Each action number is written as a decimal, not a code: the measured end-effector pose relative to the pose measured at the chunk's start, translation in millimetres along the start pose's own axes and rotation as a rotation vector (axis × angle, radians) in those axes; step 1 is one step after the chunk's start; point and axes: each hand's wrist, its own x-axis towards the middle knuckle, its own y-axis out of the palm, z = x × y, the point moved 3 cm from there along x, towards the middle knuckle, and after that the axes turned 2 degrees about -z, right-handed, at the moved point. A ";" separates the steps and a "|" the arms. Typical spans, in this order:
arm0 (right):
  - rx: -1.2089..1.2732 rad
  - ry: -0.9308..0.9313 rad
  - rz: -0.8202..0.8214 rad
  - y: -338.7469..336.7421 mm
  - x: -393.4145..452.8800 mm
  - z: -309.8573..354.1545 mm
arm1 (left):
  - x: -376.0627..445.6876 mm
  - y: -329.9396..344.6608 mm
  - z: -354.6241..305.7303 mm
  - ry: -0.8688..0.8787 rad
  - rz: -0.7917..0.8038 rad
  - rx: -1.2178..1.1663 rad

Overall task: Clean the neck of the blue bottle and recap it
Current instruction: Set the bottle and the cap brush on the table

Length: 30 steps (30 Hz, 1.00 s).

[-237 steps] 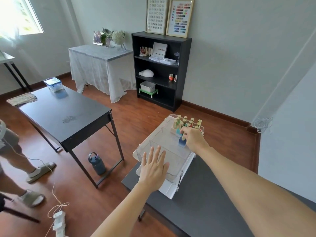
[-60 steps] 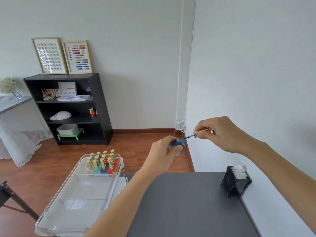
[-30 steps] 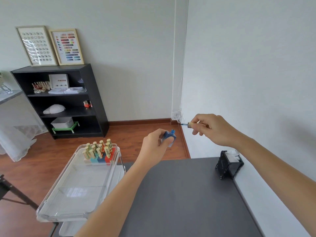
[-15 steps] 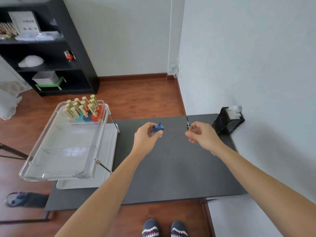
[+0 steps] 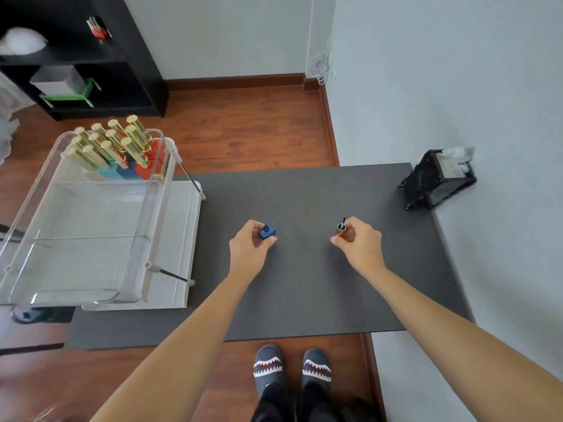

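My left hand grips the small blue bottle low over the dark grey table, left of centre. The bottle stands upright with its round neck open toward the camera. My right hand pinches the gold cap to the right of the bottle, brush end up, with the thin blue-tipped brush sticking out of it. Bottle and cap are about a hand's width apart. Whether either touches the tabletop is unclear.
A clear acrylic tray on a white stand sits at the table's left end, with several gold-capped polish bottles at its far end. A black tissue box stands at the far right corner by the wall. My feet show below the near edge.
The camera has tilted down onto the table. Both hands have come down close to the tabletop and moved apart, the left still with the bottle, the right still with the cap and brush.
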 end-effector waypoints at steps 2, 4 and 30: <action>0.002 0.004 -0.020 5.7 3.8 -7.3 | 1.6 2.2 10.0 -0.009 -0.014 -0.002; -0.007 -0.001 -0.037 9.2 7.0 -13.5 | 2.6 3.0 17.7 -0.005 -0.038 0.007; -0.158 0.020 -0.021 -66.5 7.0 -17.4 | 7.4 -14.7 -59.9 0.262 -0.106 0.035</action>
